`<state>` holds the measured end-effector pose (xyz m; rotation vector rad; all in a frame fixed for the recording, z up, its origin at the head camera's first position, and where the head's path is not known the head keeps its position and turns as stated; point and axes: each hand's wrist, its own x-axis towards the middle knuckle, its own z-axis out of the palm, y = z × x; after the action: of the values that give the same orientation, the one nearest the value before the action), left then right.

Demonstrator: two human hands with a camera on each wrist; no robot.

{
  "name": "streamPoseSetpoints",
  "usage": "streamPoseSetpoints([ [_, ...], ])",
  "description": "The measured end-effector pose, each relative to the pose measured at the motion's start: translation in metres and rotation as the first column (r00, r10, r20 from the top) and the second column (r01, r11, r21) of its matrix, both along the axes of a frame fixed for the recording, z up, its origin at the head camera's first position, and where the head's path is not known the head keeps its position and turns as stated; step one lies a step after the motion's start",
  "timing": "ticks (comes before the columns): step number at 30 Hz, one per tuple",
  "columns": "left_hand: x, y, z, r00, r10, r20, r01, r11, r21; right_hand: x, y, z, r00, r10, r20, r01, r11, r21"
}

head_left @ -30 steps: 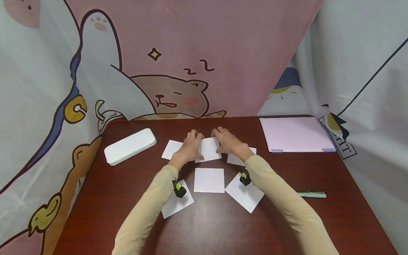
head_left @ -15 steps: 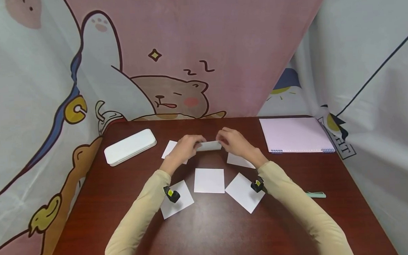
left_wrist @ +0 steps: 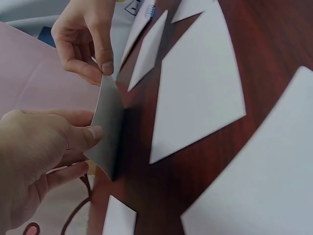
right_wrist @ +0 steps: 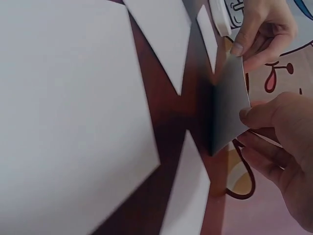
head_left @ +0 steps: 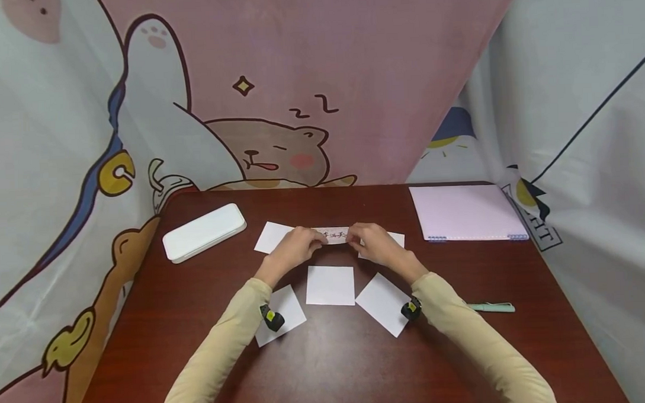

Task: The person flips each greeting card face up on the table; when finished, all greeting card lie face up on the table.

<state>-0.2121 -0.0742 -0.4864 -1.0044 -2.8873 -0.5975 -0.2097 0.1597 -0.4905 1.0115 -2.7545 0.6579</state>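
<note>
The folded card (head_left: 335, 235) stands between the hands above the bench (head_left: 328, 367), long axis left-right; left hand (head_left: 294, 247) pinches its left end, right hand (head_left: 375, 243) its right end.

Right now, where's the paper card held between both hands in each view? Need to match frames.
Head: the card sits at centre, lifted between the left hand and right hand.
Left wrist: the card is left of centre, seen nearly edge-on.
Right wrist: the card is right of centre, tilted up.
Shared landmark: the white square sheet just nearer the person than the card.
</note>
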Motion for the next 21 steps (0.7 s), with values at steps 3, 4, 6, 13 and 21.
streamPoseSetpoints([
  [3,0.000,-0.001,-0.006,1.000,0.010,0.021,-0.010,1.000,-0.009,0.000,-0.001,-0.007,1.000,0.007,0.010,-0.007,1.000,0.010],
  [4,0.000,-0.001,-0.009,0.999,0.014,0.030,-0.014,1.000,-0.015,0.000,-0.001,-0.009,1.000,0.011,0.009,-0.011,1.000,0.012],
  [6,0.000,-0.001,-0.013,0.999,0.019,0.047,-0.018,1.000,-0.019,-0.001,-0.001,-0.014,1.000,0.020,-0.001,-0.020,1.000,0.012],
  [13,-0.001,-0.002,-0.021,0.999,-0.021,0.048,0.020,1.000,0.010,-0.001,-0.001,-0.025,1.000,0.013,0.007,-0.013,1.000,0.028],
  [21,-0.003,-0.002,-0.026,0.998,-0.024,0.061,0.023,1.000,0.019,-0.002,-0.001,-0.029,1.000,-0.022,0.018,0.020,0.998,0.058],
])
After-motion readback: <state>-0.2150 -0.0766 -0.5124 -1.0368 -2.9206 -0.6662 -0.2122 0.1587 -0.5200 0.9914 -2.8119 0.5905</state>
